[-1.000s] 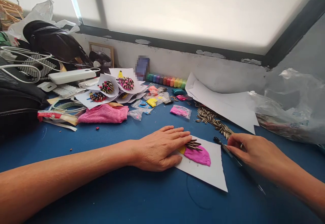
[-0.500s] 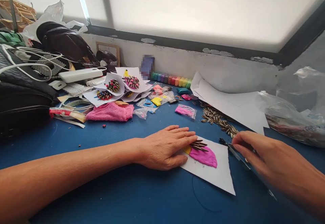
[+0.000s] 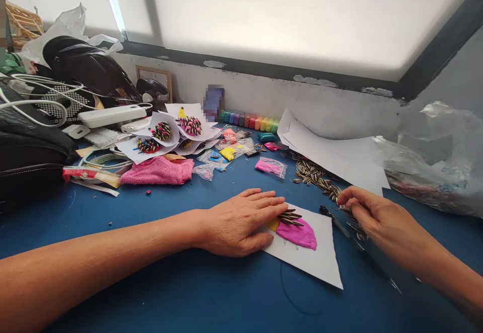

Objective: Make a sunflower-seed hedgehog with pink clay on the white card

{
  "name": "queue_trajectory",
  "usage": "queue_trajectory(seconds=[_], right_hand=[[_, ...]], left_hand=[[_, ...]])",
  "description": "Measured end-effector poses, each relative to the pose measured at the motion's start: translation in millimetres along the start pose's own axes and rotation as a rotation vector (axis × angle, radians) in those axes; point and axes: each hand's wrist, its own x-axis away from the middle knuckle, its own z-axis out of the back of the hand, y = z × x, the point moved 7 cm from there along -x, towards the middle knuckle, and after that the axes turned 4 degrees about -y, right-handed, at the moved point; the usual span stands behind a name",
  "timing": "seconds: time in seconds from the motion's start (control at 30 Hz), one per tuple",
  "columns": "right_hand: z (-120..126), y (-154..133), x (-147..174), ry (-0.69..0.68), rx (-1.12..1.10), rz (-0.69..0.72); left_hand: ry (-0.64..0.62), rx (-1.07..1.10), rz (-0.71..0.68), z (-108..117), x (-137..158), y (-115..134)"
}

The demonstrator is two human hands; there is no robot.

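Observation:
My left hand (image 3: 241,221) lies flat with fingers stretched, resting on the left part of a white sheet of paper (image 3: 320,260). Pink clay (image 3: 298,235) is spread on that sheet in a rounded shape, joined to a bit of yellow clay (image 3: 273,224) partly under my fingers. Several striped sunflower seeds (image 3: 290,217) stick out of the pink clay's upper left. At the near end of a pile of sunflower seeds (image 3: 311,174), my right hand (image 3: 372,217) has curled fingers, thumb and forefinger close together; whatever they pinch is hidden. A pen (image 3: 339,225) lies between the sheet and my right hand.
Finished seed-and-clay pieces on paper (image 3: 190,121) lie at the back left, behind a pink cloth (image 3: 158,171). Clay packets (image 3: 270,167) and a row of coloured clay (image 3: 251,120) sit farther back. White sheets (image 3: 332,157) and a plastic bag (image 3: 433,167) are at right.
My right hand has shifted slightly back and left over the seeds, uncovering several beside the pen. The whole view has slid a little left. My left hand stays on the paper.

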Motion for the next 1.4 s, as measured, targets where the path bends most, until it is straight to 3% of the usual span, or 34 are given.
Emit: queue_trajectory(seconds=[0.13,0.4,0.57,0.73,1.13,1.3,1.4], right_hand=[[-13,-5,-1,-0.15,-0.013,-0.033],[-8,-16,9,-0.233,0.104,0.01],[-16,-12,18,-0.419,0.246,0.09],[-26,-13,19,-0.491,0.225,0.099],[-18,-10,14,-0.422,0.186,0.066],[-9,-28,11,-0.282,0.001,0.127],[-13,-37,12,-0.265,-0.1,0.161]], left_hand=[[-0.002,0.014,0.009,0,0,0],[0.024,0.018,-0.011,2,1,2],[0.055,0.035,-0.037,3,0,3],[0.041,0.027,-0.039,2,-1,2],[0.029,0.079,-0.02,5,1,0],[0.043,0.065,-0.008,5,1,-1],[0.053,0.064,0.019,6,1,-2]])
